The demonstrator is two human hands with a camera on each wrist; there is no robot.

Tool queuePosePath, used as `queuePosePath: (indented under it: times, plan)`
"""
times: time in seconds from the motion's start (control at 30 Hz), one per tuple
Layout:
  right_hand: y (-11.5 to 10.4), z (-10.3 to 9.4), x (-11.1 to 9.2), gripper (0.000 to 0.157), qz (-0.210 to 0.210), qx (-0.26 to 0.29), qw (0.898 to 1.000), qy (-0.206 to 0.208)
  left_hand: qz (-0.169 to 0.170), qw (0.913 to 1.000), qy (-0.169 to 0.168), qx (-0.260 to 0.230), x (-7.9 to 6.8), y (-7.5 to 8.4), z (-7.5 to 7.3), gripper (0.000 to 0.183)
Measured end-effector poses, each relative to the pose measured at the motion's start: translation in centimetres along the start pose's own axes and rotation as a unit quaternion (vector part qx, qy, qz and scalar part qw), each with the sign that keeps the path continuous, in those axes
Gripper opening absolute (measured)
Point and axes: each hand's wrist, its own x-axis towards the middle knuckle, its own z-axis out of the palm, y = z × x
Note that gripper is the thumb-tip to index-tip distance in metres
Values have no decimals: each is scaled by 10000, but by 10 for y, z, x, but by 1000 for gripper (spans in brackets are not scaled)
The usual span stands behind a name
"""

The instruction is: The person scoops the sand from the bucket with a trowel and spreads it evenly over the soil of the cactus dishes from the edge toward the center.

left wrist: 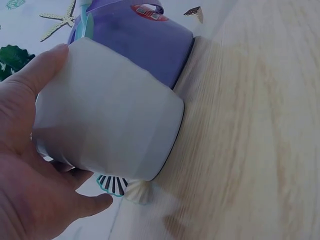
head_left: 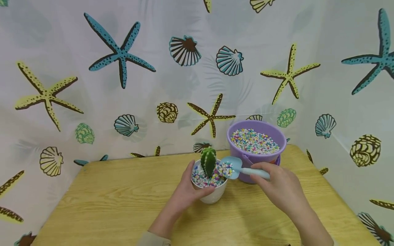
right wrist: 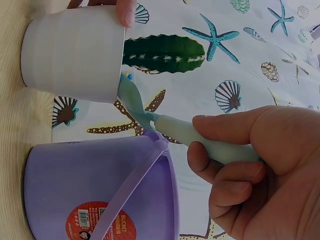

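1. I'd tip the blue scoop [head_left: 237, 167] gently, so the coloured beads [head_left: 226, 170] slide in beside the cactus [head_left: 208, 162].
2. My left hand [head_left: 185, 195] cups the white pot [head_left: 214, 197], steadying it near the worktop's [head_left: 129, 194] far edge.
3. My right hand [head_left: 282, 184] curls thumb and fingers around the scoop's handle, tilted higher than its blade.

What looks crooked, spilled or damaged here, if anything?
Nothing stands out. The white pot and purple bucket stand upright, the cactus rises straight from the colored pebbles, and the blue scoop holds more at the pot's rim. I see no spill or damage.
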Motion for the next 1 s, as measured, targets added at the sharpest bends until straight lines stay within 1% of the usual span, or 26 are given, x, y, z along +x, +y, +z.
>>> queuePosePath:
  times: [0.2,0.33,0.7,1.0]
  plan:
    - [-3,2,-1,22,-120,-150,9996,202,190,9992,286,200,-4,1,7,128]
    - [-5,4,-1,21,-203,-246,9990,309,226,9979,500,353,-7,1,13,128]
    - [-5,11,-2,22,-485,-535,9956,605,53,9914,1113,683,-13,4,29,131]
    - [-7,15,-1,25,-670,-705,9915,869,126,9820,1623,961,-18,8,42,131]
